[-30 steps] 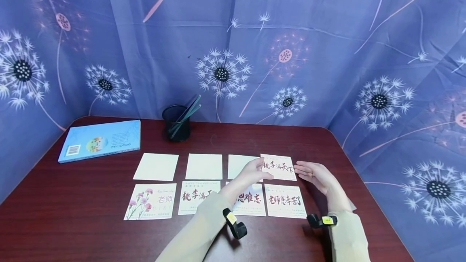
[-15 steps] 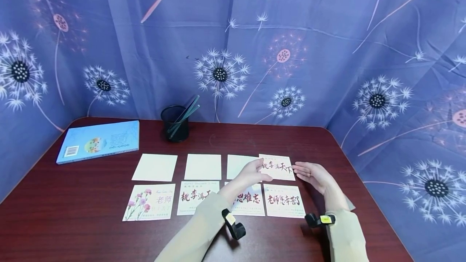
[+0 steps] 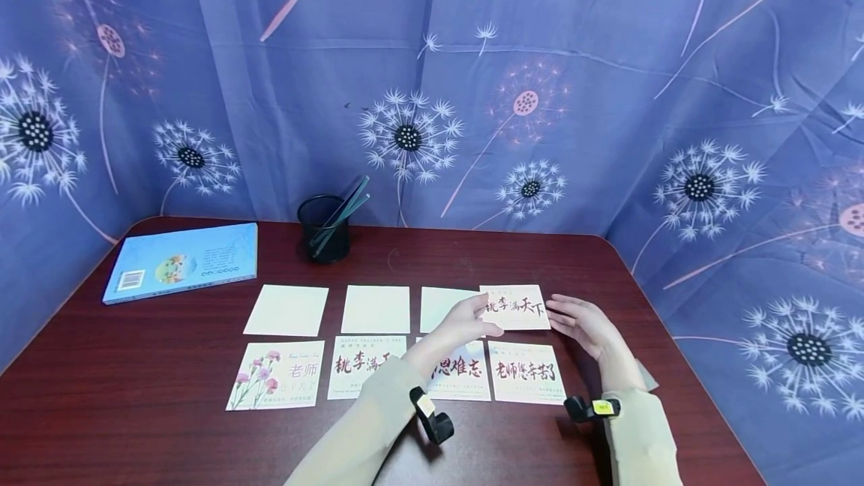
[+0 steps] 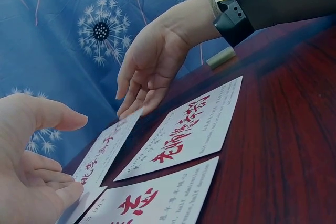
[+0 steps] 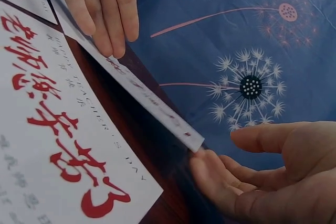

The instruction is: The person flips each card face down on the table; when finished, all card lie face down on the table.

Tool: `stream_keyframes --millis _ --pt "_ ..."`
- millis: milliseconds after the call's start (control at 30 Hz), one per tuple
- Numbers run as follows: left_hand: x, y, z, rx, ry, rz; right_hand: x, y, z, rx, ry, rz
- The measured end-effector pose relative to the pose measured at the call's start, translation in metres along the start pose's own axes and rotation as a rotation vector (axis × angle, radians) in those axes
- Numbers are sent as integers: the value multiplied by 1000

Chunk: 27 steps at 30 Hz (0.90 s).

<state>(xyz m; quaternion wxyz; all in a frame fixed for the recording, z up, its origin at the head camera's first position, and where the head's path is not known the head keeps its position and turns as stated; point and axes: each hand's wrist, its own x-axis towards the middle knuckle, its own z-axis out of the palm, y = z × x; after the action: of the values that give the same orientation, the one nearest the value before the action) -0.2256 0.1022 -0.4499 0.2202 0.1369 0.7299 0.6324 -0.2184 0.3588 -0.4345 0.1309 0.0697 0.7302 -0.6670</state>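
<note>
A white card with red Chinese writing (image 3: 516,307) lies between both hands at the right end of the back row. At its left edge, my left hand (image 3: 466,319) touches it with fingertips, thumb held apart in the left wrist view. My right hand (image 3: 586,325) has its fingers against the card's right edge; in the right wrist view the fingertips (image 5: 202,169) meet the card's corner, and the thumb stands off it. That card (image 5: 152,100) looks slightly raised there. Its left part overlaps a blank pale card (image 3: 442,310), which the left hand partly covers.
Two blank cards (image 3: 286,311) (image 3: 376,310) continue the back row. In front lie a flower card (image 3: 275,376) and several lettered cards (image 3: 526,372), one partly under the left forearm. A blue book (image 3: 182,261) and black pen holder (image 3: 325,235) stand behind. A pale flat item (image 3: 646,376) shows beside the right wrist.
The lettered card's right side has shifted slightly up and to the right, turning the card a little. My right hand has moved slightly with it; the left hand stays nearly still.
</note>
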Motion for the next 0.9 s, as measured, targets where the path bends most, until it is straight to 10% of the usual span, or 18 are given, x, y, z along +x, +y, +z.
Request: stream_keyframes --millis 900 --pt "6 8 6 5 62 24 1 1 9 34 6 -41"
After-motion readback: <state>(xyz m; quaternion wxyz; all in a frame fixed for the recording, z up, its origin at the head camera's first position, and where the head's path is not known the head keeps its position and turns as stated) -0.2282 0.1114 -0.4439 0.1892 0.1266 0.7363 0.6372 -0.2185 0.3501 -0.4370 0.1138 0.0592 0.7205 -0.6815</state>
